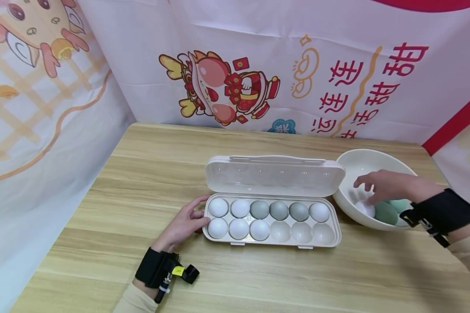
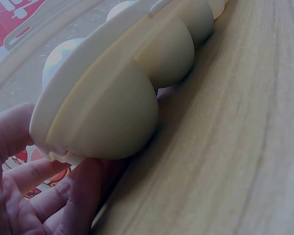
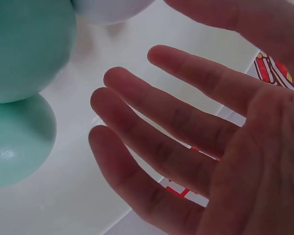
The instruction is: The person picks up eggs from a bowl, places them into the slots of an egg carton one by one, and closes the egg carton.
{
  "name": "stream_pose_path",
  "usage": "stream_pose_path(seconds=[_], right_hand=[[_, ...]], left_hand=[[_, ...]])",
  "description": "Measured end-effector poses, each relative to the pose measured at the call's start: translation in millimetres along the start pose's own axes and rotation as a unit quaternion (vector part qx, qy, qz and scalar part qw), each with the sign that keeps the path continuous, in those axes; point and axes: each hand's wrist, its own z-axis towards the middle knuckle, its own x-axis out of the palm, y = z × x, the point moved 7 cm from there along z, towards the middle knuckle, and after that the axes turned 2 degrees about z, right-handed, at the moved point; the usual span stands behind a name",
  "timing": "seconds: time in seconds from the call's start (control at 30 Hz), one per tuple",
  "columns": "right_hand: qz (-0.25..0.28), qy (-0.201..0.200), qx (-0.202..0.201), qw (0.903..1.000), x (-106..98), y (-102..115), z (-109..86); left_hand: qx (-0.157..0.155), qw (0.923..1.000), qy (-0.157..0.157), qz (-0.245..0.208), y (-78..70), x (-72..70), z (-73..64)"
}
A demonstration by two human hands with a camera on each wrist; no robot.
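A white plastic egg box [image 1: 272, 244] lies with its lid [image 1: 274, 176] raised. White and grey-green eggs fill the back row; three white eggs [image 1: 239, 228] sit at the front row's left, and bare cups show to their right. My left hand [image 1: 186, 224] grips the box's left end, thumb and fingers around the rim [image 2: 83, 90]. Inside a large white bowl [image 1: 350, 204], my right hand [image 1: 389, 184] reaches down with fingers spread, thumb close to a white egg [image 1: 365, 209]. Green eggs [image 3: 27, 49] lie beside it; the palm holds nothing.
The bowl stands at the right of the wooden table [image 1: 258, 278], against the box's right end. A printed cloth [image 1: 297, 65] hangs behind the table's back edge, and another patterned cloth [image 1: 43, 100] hangs at the left.
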Motion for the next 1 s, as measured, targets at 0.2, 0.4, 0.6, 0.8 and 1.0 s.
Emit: stream_pose_path(seconds=[0.2,0.4,0.6,0.8,1.0], right_hand=[[0.012,0.025,0.007,0.9996,5,0,-0.5],[0.030,0.052,0.030,0.9978,10,3,-3.7],[0.024,0.068,0.032,0.9968,14,8,-5.1],[0.032,0.080,0.033,0.9958,18,11,-5.7],[0.015,0.074,0.017,0.9970,18,14,-4.6]], left_hand=[[0.002,1.0000,0.002,-0.002,0.2,-0.7,0.5],[0.000,1.0000,0.005,-0.003,1.0,-1.4,1.4],[0.003,1.0000,0.004,0.001,0.8,-2.9,2.2],[-0.003,1.0000,0.002,0.003,0.6,-3.1,1.5],[0.000,1.0000,0.006,0.005,0.4,-2.5,1.2]])
